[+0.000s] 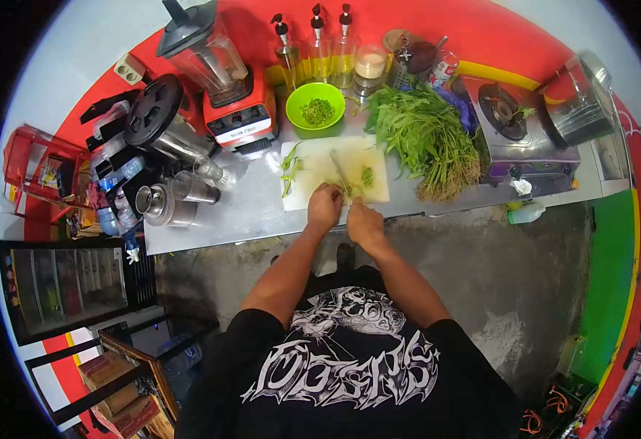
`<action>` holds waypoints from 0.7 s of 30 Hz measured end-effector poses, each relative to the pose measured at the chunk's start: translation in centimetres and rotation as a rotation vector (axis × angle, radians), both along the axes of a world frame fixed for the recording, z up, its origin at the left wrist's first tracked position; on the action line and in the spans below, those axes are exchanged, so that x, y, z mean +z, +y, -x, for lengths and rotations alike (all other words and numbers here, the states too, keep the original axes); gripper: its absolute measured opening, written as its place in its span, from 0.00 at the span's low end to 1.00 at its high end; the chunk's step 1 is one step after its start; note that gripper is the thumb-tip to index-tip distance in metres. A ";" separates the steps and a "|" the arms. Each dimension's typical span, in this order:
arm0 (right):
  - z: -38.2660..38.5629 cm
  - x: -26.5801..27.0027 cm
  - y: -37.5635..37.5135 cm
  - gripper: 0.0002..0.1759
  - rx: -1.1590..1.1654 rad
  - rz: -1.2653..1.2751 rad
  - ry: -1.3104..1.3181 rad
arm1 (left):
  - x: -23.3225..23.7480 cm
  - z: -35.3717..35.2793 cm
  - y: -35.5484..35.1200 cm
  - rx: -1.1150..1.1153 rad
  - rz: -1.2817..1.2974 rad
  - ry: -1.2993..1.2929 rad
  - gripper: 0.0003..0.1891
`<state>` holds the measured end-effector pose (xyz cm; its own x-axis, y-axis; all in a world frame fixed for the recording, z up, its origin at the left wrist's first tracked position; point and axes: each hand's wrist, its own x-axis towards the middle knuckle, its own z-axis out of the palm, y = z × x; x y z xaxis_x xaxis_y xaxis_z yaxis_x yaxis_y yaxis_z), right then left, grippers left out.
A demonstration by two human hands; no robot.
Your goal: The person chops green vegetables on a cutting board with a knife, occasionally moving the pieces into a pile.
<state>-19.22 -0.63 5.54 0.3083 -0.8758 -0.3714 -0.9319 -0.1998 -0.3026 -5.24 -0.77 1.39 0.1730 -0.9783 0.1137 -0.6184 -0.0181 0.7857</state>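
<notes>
My right hand [365, 222] is wrapped round the handle of a kitchen knife [339, 170], its blade pointing away from me over the white cutting board [317, 148]. Close beside the blade, the fingers of my left hand [325, 205] are pinched together on thin green stems, mostly hidden by the fingers. A small heap of chopped greens [367, 175] lies on the board right of the knife. Leafy green trimmings [289, 170] lie along its left side. Beyond the board stands a lime-green bowl [298, 117] containing chopped greens [318, 112].
A big bunch of rooted leafy greens [426, 139] lies right of the board, beside a gas stove [532, 143]. A red blender [241, 121] and metal containers [161, 208] stand left. Pump bottles [319, 55] line the back wall. The steel counter [251, 212] ends near my wrists.
</notes>
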 end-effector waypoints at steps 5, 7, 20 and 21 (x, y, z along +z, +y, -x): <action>-0.4 -1.5 -0.8 0.19 -0.019 0.048 -0.064 | 0.1 0.0 -0.2 0.018 -0.022 -0.024 0.06; -0.1 -0.1 -0.6 0.18 0.020 0.017 -0.064 | -0.2 -0.2 -0.2 -0.006 0.007 -0.036 0.05; -0.5 0.4 -0.3 0.17 -0.064 -0.055 -0.092 | -1.0 -0.9 -0.7 -0.001 -0.078 0.107 0.05; -0.5 0.0 0.2 0.16 -0.045 0.003 -0.097 | -1.2 -1.2 -0.8 -0.020 -0.043 0.061 0.05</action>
